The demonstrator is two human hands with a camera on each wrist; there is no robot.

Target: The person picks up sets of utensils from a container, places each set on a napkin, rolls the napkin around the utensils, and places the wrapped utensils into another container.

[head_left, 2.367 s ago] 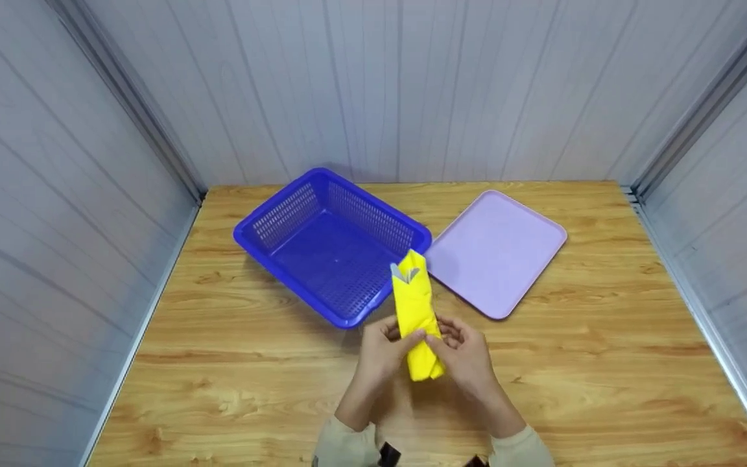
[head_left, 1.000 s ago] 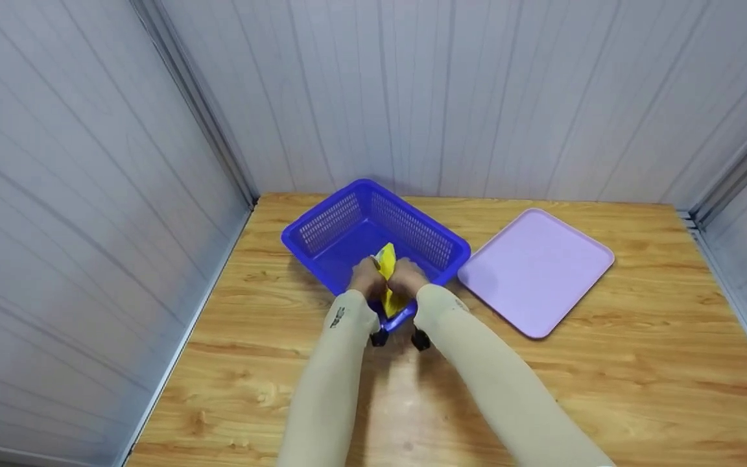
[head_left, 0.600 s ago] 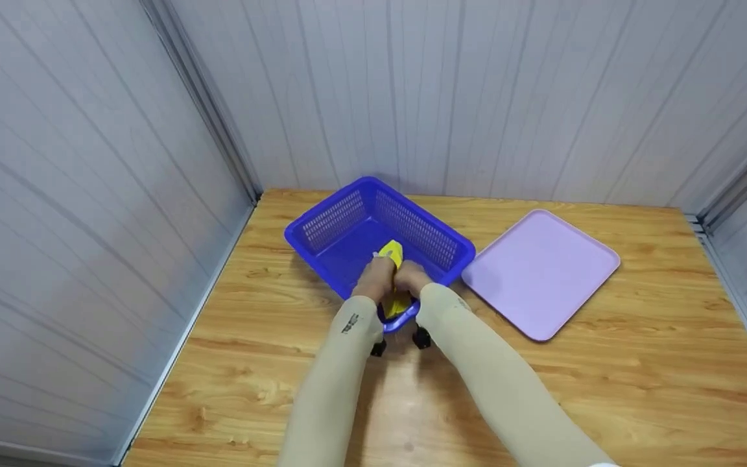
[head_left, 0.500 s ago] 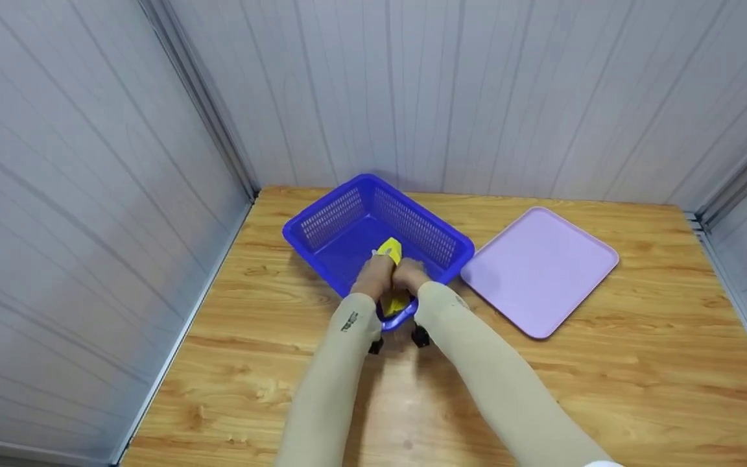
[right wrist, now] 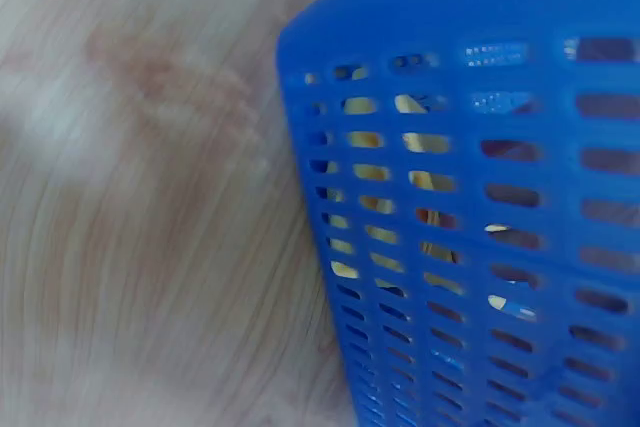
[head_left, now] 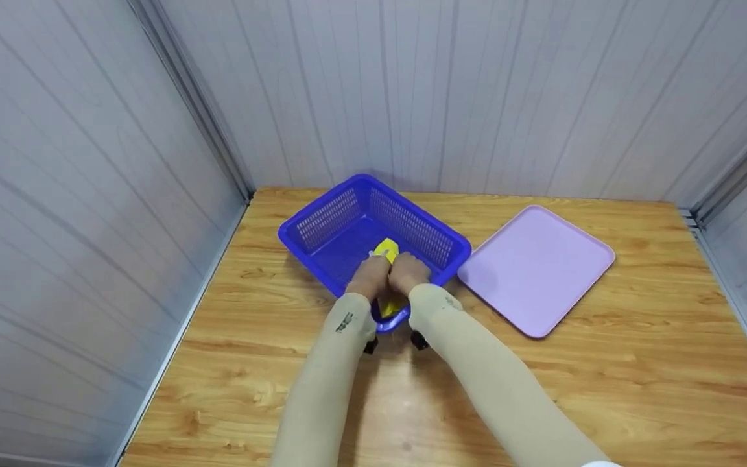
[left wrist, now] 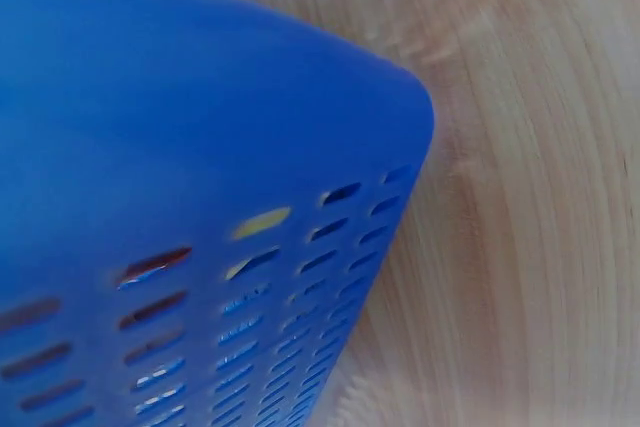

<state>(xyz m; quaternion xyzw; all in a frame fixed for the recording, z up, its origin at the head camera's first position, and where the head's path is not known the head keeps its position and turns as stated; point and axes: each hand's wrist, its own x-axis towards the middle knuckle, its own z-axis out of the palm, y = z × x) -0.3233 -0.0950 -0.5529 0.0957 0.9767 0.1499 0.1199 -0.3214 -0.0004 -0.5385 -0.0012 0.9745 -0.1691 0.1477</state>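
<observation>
A long, folded yellow bundle with a greyish patch lies inside the near corner of the blue plastic basket. My left hand holds it from the left, and my right hand from the right, both with fingers bent. They are side by side, knuckles up, their fingertips hidden in the head view. The bundle's kind cannot be told. Both wrist views are largely filled by the outer wall of the basket; bits of yellow show through its slots.
A flat lilac tray lies right of the basket, close to its right corner. Everything rests on a wood-grain table. Pale panelled walls stand behind and on both sides.
Both hands have carried the yellow bundle from in front of the basket forward and down into its near corner. Over the last half second they have barely shifted. The head view has moved slightly.
</observation>
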